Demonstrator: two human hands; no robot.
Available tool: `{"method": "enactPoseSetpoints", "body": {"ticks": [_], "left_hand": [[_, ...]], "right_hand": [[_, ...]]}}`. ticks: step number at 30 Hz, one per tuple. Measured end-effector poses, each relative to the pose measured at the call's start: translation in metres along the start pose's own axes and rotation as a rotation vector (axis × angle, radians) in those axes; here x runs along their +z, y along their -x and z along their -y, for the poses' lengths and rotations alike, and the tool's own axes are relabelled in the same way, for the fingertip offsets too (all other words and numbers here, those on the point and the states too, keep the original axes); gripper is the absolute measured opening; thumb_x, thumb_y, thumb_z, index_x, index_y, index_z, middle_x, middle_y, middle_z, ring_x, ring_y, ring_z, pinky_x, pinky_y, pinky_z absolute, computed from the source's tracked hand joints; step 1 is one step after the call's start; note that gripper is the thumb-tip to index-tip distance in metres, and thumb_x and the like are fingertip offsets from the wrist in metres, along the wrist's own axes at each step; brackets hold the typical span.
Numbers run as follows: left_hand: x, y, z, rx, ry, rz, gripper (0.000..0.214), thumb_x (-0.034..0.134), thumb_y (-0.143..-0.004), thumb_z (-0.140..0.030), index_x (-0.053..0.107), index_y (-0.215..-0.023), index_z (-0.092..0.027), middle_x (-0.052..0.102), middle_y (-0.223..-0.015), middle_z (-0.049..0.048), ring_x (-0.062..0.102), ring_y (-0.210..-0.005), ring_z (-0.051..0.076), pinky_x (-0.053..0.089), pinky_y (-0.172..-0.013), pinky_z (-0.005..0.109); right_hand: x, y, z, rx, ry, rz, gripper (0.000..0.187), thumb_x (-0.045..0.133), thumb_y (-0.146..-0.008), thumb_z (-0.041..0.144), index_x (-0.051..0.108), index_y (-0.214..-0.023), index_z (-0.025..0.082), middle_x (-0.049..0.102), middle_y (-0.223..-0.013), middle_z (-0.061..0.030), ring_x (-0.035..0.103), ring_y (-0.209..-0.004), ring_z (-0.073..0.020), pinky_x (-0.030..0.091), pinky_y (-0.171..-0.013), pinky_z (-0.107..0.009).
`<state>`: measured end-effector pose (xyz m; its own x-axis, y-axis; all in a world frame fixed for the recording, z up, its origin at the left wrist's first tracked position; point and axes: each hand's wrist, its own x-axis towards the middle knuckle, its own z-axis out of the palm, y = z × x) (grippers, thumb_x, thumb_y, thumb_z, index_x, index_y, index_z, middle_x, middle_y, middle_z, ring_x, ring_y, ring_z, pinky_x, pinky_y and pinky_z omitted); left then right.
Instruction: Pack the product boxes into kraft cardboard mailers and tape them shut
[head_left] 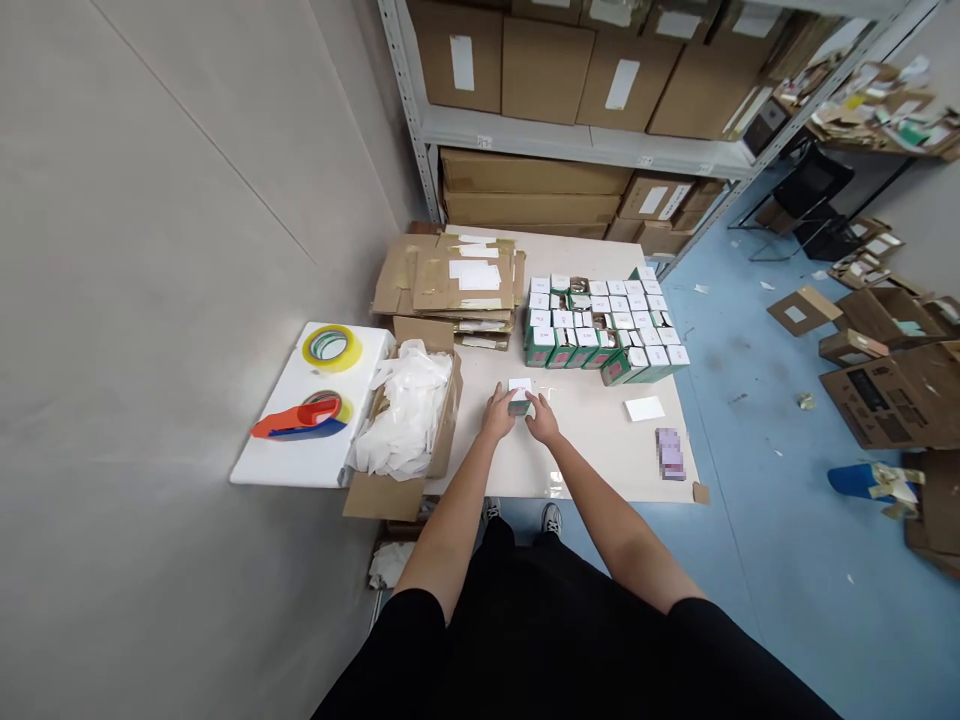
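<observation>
Head cam, my view: L hand (497,412) and R hand (541,418) sit either side of a small rectangular box w/ green sides & white top (519,393), over a pale flat-topped work table (480,470). Both hands are part closed, fingers against the box from opposite sides, so it's held between them, not fully enclosed. Can't tell if it's lifted or still on the table. Two-sided hold looks like it's for keeping the box square & steady, my read.

Beyond the hands is a block of similar green-and-white boxes (604,325), tight rows, prob packed close so they brace each other. Some show brown inside, too small to tell what. To the right, a loose white card (644,408) and a pixelated purple pack (671,453) lie near the table edge, apart from the block.

Left side: stack of flattened brown cardboard w/ white labels (450,285), open brown carton (448,420) stuffed w/ white plastic film (397,415), all within easy reach. White board (277,460) holds a yellow tape roll (331,347) & orange-and-blue tape dispenser (298,420). Behind: grey metal shelving (585,130) w/ brown cartons. Blue floor (720,330) at right, scattered cardboard scraps (885,400).
</observation>
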<state>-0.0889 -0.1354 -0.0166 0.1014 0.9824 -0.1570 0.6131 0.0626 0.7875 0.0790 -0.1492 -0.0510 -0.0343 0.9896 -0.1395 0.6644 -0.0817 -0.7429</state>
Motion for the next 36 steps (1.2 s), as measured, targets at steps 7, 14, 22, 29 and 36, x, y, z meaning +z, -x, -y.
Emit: {"method": "enactPoseSetpoints", "body": {"ticks": [7, 14, 22, 29, 36], "left_hand": [[-0.055, 0.024, -0.037, 0.197, 0.138, -0.303, 0.065, 0.055, -0.089, -0.011, 0.052, -0.151, -0.029, 0.048, -0.158, 0.0077, 0.044, -0.147, 0.026, 0.043, -0.120, 0.044], [-0.130, 0.072, -0.042, 0.224, 0.333, -0.626, 0.051, 0.054, -0.092, -0.016, 0.057, -0.142, -0.024, 0.061, -0.141, 0.0123, 0.062, -0.121, 0.023, 0.059, -0.091, 0.036], [-0.212, 0.145, 0.011, 0.040, 0.366, -0.987, 0.041, 0.054, -0.095, -0.020, 0.062, -0.135, -0.022, 0.067, -0.133, 0.0123, 0.066, -0.115, 0.023, 0.057, -0.095, 0.038], [-0.252, 0.231, 0.058, -0.158, 0.332, -1.310, 0.037, 0.053, -0.094, -0.023, 0.065, -0.129, -0.020, 0.069, -0.129, 0.0135, 0.070, -0.106, 0.022, 0.058, -0.086, 0.034], [-0.263, 0.273, 0.072, -0.254, 0.284, -1.451, 0.037, 0.054, -0.093, -0.026, 0.067, -0.127, -0.019, 0.072, -0.125, 0.0147, 0.071, -0.104, 0.022, 0.058, -0.085, 0.033]], "right_hand": [[-0.021, 0.019, 0.055, -0.176, -0.110, -0.257, 0.046, 0.050, -0.081, 0.017, 0.063, -0.125, 0.021, 0.069, -0.125, -0.0104, 0.064, -0.118, -0.0256, 0.055, -0.099, -0.042], [-0.002, 0.032, 0.142, -0.446, -0.099, -0.206, 0.023, 0.048, -0.083, 0.017, 0.069, -0.093, 0.022, 0.071, -0.093, -0.0058, 0.066, -0.089, -0.0221, 0.055, -0.083, -0.036], [0.090, 0.018, 0.267, -0.805, -0.011, 0.111, 0.036, 0.055, -0.090, 0.022, 0.070, -0.122, 0.018, 0.071, -0.123, -0.0117, 0.061, -0.117, -0.0258, 0.050, -0.105, -0.042], [0.169, 0.018, 0.379, -0.842, 0.422, 0.321, 0.042, 0.064, -0.089, 0.026, 0.067, -0.131, 0.019, 0.063, -0.139, -0.0150, 0.052, -0.126, -0.0315, 0.044, -0.104, -0.045], [0.186, 0.026, 0.401, -0.811, 0.665, 0.337, 0.030, 0.057, -0.091, 0.014, 0.073, -0.116, 0.018, 0.070, -0.122, -0.0175, 0.053, -0.120, -0.0314, 0.035, -0.100, -0.046]]}}
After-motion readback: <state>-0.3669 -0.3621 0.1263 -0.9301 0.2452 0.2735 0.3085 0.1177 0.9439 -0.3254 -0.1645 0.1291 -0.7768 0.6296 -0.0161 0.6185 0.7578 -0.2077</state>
